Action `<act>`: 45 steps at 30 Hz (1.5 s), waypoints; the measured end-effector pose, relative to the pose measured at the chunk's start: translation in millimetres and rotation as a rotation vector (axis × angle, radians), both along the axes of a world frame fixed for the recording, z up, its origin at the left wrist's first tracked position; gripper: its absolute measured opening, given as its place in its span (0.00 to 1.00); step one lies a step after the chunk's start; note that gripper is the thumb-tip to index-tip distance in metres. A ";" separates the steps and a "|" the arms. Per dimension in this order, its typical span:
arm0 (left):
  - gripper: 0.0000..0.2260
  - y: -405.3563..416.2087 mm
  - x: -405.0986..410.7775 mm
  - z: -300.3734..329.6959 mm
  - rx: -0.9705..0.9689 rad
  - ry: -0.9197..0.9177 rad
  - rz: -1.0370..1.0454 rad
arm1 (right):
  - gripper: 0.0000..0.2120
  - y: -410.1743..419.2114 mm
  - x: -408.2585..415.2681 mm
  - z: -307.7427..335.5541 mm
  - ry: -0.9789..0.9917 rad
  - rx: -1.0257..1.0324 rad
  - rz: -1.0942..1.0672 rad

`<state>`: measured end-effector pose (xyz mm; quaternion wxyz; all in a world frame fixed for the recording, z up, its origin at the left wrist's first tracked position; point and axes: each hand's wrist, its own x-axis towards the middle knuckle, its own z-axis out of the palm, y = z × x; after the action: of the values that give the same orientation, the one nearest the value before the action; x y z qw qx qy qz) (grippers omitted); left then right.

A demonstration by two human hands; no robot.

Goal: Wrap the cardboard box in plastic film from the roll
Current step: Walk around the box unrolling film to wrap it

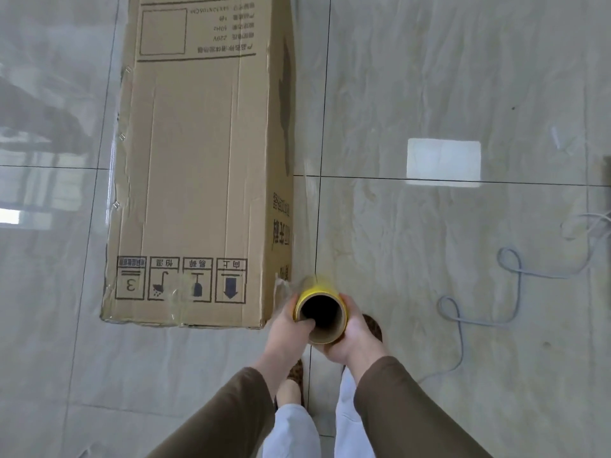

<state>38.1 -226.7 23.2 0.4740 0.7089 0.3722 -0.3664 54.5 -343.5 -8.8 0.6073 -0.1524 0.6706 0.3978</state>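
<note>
Glossy grey tiled floor (429, 94) with dark grout lines, window glare on it. Nearest the camera: brown sleeves (406, 408), pale trousers (291, 431), patterned slippers underneath. Both hands on the film roll (322, 314), held end-on so the dark hollow core faces up at the camera; yellow rim, cardboard tube. Left hand (286, 328) wraps its left side with the thumb hooked inside the core; right hand (355, 338) cups the right side and underside, fingers closed round it. Roll sits just off the near right corner of the cardboard box (198, 176). Clear plastic film (309, 226) runs from the roll along the box's right side. Box lies flat on the floor, long axis pointing away, handling symbols at the near end, printed spec text at the far end. Grey cable (515, 272) loops on the tiles well off to the right.
</note>
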 end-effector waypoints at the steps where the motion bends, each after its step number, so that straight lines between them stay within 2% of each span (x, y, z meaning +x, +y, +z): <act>1: 0.22 -0.5 -4.7 -2.4 0.049 -0.007 -0.070 | 0.33 0.5 -10.6 -0.9 0.028 -0.011 -0.044; 4: 0.26 6.3 2.8 -2.8 0.213 -0.007 -0.433 | 0.26 3.2 -29.8 1.1 -0.043 0.035 -0.073; 7: 0.17 22.4 19.2 -3.1 0.287 0.049 -0.641 | 0.19 5.5 -45.4 1.1 -0.103 -0.002 0.186; 8: 0.14 23.9 22.8 2.8 0.300 0.088 -0.739 | 0.18 6.7 -49.0 -1.1 -0.103 -0.035 0.246; 10: 0.12 26.6 22.0 10.1 0.313 0.162 -1.017 | 0.22 10.0 -50.3 -4.8 -0.111 -0.113 0.249; 13: 0.13 33.1 12.0 -4.9 0.322 0.112 -1.037 | 0.35 18.0 -44.5 -8.8 -0.211 -0.031 0.321; 15: 0.18 37.5 6.1 -6.9 0.335 0.019 -1.025 | 0.36 25.9 -46.7 -9.3 -0.268 -0.001 0.419; 17: 0.27 43.4 -4.6 -8.4 0.298 -0.040 -0.989 | 0.33 34.3 -56.4 -9.9 -0.269 -0.027 0.422; 19: 0.30 49.0 -20.5 -5.2 0.216 -0.139 -0.732 | 0.28 43.1 -67.4 -7.2 -0.245 -0.056 0.354; 22: 0.28 52.7 -59.7 -1.7 0.145 -0.184 -0.330 | 0.26 47.0 -84.3 -5.3 -0.181 -0.046 0.185; 26: 0.35 57.2 -112.3 -8.5 0.004 0.082 -0.001 | 0.26 45.6 -110.0 -7.9 -0.049 -0.016 0.018; 27: 0.36 56.3 -118.3 -11.1 -0.006 0.112 -0.018 | 0.26 46.0 -118.1 -10.8 -0.024 -0.009 -0.008; 29: 0.35 53.3 -126.0 -12.7 0.058 0.104 -0.203 | 0.24 46.3 -136.8 -13.6 0.008 0.027 -0.037; 32: 0.32 51.4 -129.2 -13.2 0.239 0.081 -0.576 | 0.20 44.6 -172.3 -11.6 0.032 0.024 0.053; 34: 0.33 54.2 -128.9 -13.0 0.307 0.102 -0.864 | 0.20 41.6 -193.2 -14.7 0.025 -0.029 0.140; 36: 0.34 57.8 -125.2 -12.0 0.334 0.103 -1.043 | 0.20 42.4 -197.6 -14.0 -0.002 -0.064 0.141; 38: 0.32 59.4 -121.9 -10.5 0.337 0.088 -1.105 | 0.21 41.7 -189.7 -10.9 -0.079 -0.045 0.140; 41: 0.28 58.8 -121.4 -9.2 0.275 0.084 -1.143 | 0.29 39.5 -171.6 -5.4 -0.259 0.047 0.232; 43: 0.32 57.3 -123.4 -9.9 0.240 0.109 -1.151 | 0.29 41.4 -168.2 -2.3 -0.319 0.032 0.333; 45: 0.36 55.0 -128.9 -12.0 0.223 0.113 -1.117 | 0.30 42.9 -173.7 -6.0 -0.290 -0.025 0.376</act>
<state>-90.8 -171.7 11.2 0.1100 0.8232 0.0026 -0.5570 -119.2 -300.6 -14.8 0.6105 -0.3376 0.5412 0.4695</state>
